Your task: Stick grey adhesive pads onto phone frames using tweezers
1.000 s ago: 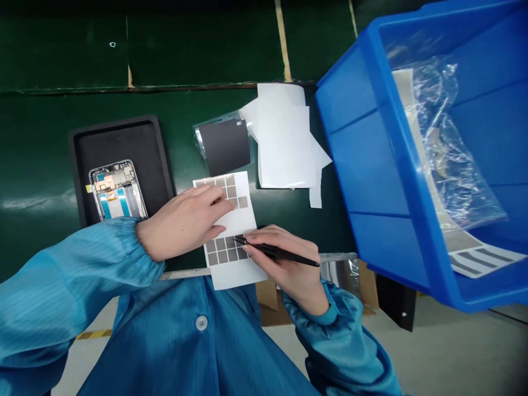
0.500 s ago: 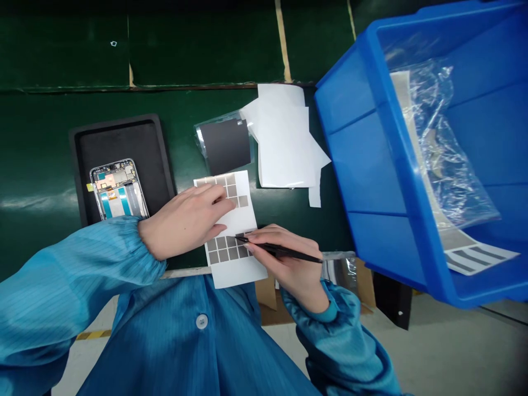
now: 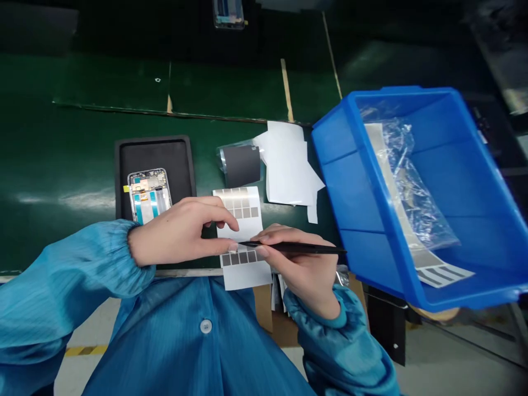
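Observation:
A pair of black tweezers (image 3: 303, 248) is gripped in my right hand (image 3: 307, 264), tips pointing left over a white sheet of grey square stickers (image 3: 243, 281). My left hand (image 3: 181, 231) is over the left side of that sheet, its thumb and index finger apart. At the thumb's tip, close to the tweezer points, shows a small pale piece too small to make out. Left of the sheet, an opened phone (image 3: 149, 192) with its circuit board exposed lies in a black tray (image 3: 185, 165), partly hidden by my left hand.
Behind the sheet lie a dark grey sheet in clear plastic (image 3: 242, 165) and several white papers (image 3: 286, 165). A blue bin (image 3: 346, 181) on the right holds clear film (image 3: 416, 187) and a sticker strip. Another phone (image 3: 229, 14) appears at the far edge.
The view has shifted, showing more of the far table. My left thumb has come to the tweezer tips, and the tweezers have lifted slightly from the lower sticker rows.

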Demonstrator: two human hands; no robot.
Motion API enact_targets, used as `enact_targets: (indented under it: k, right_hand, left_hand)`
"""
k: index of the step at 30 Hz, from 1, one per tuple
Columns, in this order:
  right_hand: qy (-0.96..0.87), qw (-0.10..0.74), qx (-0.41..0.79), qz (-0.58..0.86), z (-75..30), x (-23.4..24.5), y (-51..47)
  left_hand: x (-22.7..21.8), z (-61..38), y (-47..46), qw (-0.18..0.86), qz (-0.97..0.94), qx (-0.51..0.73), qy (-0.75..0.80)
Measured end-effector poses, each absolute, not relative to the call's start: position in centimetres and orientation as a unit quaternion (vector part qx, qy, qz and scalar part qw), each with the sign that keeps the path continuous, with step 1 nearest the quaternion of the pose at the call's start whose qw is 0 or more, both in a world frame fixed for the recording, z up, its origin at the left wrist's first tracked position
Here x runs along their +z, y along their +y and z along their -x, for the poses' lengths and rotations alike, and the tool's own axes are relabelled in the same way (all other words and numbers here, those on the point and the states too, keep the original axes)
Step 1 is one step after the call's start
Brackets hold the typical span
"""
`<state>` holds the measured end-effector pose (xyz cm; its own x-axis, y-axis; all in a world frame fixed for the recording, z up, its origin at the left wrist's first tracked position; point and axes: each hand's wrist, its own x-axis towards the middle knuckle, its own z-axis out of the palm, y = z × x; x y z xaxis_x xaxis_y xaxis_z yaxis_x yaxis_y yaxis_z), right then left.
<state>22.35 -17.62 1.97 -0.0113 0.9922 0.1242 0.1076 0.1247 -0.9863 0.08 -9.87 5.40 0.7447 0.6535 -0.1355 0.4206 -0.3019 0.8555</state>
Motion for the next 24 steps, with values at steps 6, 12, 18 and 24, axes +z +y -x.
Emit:
enact_targets:
  k: [6, 12, 18, 24]
  right_hand:
    - [-0.559, 0.487, 0.439, 0.507, -19.1, 2.4, -16.9]
    - [-0.568, 0.463, 0.459, 0.503, -16.3, 2.7, -16.2]
    - [-0.578, 0.441, 0.466, 0.504, -14.2, 3.0, -15.7]
    - [-0.591, 0.436, 0.438, 0.518, -12.9, 2.6, -15.5]
  left_hand:
    - [5.8, 3.0, -10.7, 0.494, -0.775, 0.137, 0.369]
    - [5.3, 6.0, -11.3, 0.491, -0.741, 0.196, 0.414]
    - [4.9, 8.1, -11.7, 0.484, -0.743, 0.207, 0.412]
    - [4.7, 9.4, -11.6, 0.491, -0.734, 0.209, 0.420]
